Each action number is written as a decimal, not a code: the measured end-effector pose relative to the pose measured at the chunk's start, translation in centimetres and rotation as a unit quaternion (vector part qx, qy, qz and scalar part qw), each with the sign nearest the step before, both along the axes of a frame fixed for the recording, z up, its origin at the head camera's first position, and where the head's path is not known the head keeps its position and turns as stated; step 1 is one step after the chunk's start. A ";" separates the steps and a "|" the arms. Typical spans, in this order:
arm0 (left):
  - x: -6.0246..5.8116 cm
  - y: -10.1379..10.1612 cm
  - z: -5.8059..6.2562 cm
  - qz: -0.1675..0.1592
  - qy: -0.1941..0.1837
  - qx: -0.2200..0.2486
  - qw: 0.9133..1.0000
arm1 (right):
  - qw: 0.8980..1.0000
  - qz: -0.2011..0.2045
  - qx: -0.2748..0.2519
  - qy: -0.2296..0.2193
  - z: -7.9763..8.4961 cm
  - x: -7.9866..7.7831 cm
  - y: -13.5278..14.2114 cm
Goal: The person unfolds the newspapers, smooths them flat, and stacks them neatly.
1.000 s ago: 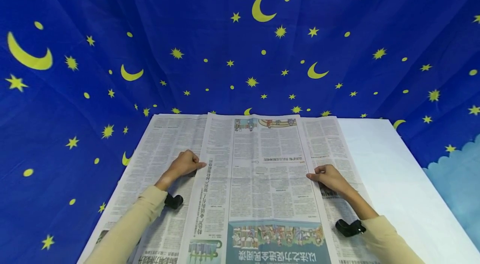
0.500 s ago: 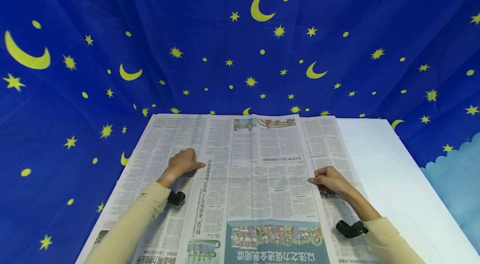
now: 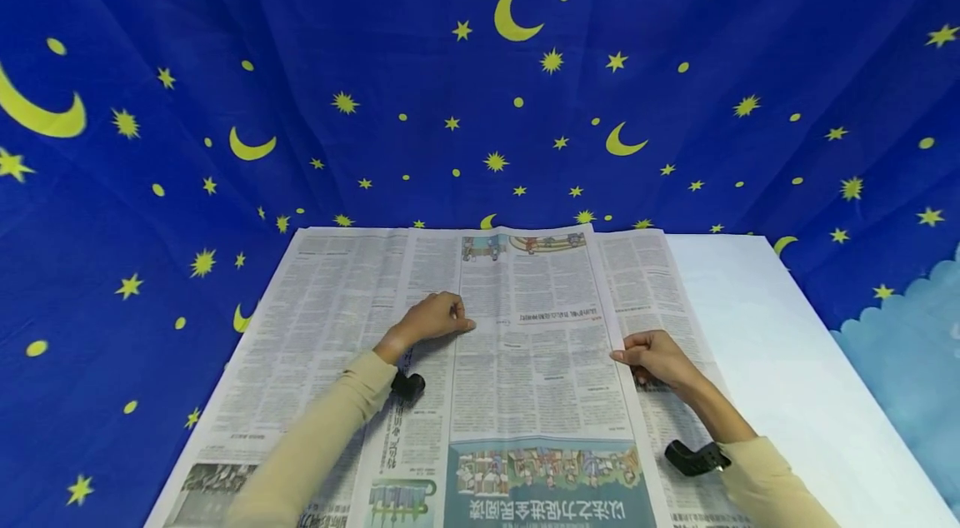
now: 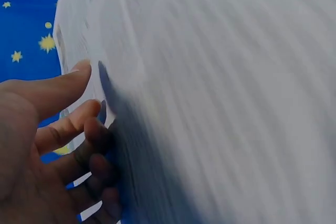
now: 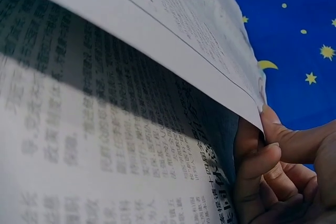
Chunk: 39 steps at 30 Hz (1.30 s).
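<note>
A printed newspaper sheet (image 3: pixel 536 395) lies lengthwise over other spread newspaper pages (image 3: pixel 315 328). My right hand (image 3: pixel 656 357) pinches the sheet's right edge between thumb and fingers. In the right wrist view that edge (image 5: pixel 205 74) is lifted off the page beneath, with the fingers (image 5: pixel 249 174) partly under it. My left hand (image 3: pixel 435 317) is over the left part of the sheet, near its middle. Seen from the left wrist, its thumb (image 4: pixel 58 90) stands apart from loosely bent fingers, with nothing between them, close over the blurred paper.
A white tabletop (image 3: pixel 780 345) shows to the right of the newspaper. A blue cloth (image 3: pixel 420 37) with yellow moons and stars hangs behind and at both sides. Black wrist cameras (image 3: pixel 693 459) are strapped at both cuffs.
My left hand has moved right, from the sheet's left edge to over its left middle. My right hand stays at the right edge. The head view has shifted slightly.
</note>
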<state>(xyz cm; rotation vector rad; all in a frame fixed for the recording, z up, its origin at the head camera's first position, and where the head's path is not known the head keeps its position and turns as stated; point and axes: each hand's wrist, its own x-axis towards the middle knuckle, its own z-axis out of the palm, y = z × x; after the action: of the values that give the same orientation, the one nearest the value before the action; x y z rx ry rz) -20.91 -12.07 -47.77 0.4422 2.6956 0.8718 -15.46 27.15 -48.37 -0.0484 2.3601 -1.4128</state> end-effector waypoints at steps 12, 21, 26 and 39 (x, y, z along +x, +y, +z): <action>-2.3 6.8 0.0 -0.044 -0.032 0.069 0.996 | 0.999 -0.023 -0.031 -0.012 -0.4 0.3 -0.7; -4.4 12.1 0.6 -0.122 -0.060 0.120 0.983 | 0.999 -0.038 -0.012 0.004 -0.4 0.3 -0.6; -4.6 14.6 1.0 -0.101 -0.099 0.113 0.983 | 0.999 -0.049 -0.015 0.003 -0.5 0.2 -0.9; -4.2 18.4 1.6 -0.023 -0.175 -0.047 0.983 | 0.998 -0.062 -0.011 0.020 0.0 0.3 -1.6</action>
<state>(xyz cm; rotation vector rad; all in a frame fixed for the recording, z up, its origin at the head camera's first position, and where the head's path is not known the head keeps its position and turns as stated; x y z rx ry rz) -25.07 6.34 -46.19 0.2962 2.3822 0.7284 -15.17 25.52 -48.42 0.0662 2.4179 -1.5082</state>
